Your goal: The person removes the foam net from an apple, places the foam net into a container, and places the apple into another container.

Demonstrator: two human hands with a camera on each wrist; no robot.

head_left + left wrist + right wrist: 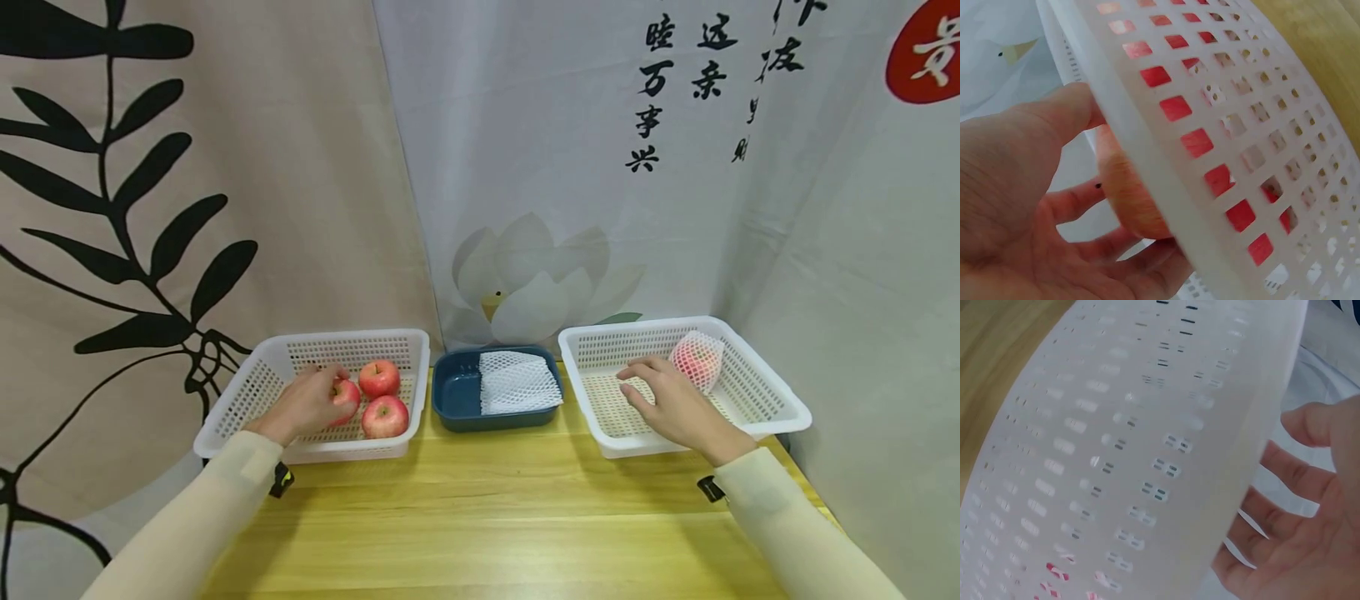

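Observation:
In the left white basket (408,342), my left hand (303,406) holds a red apple (346,402), its fingers curved round the fruit. The left wrist view shows that apple (1127,187) between thumb and fingers, partly hidden by the basket wall (1166,181). Two more apples, one behind (379,378) and one in front (386,417), lie just right of it. Over the right white basket (772,408), my right hand (670,404) hovers with fingers spread and nothing in them. Beside it in that basket sits a round red fruit in a white foam net (699,360).
Between the baskets stands a dark blue tray (456,392) with white foam nets (517,383) in it. All three containers are at the back of the wooden table (495,517). Printed cloth (525,167) hangs behind, and more cloth lines the right side.

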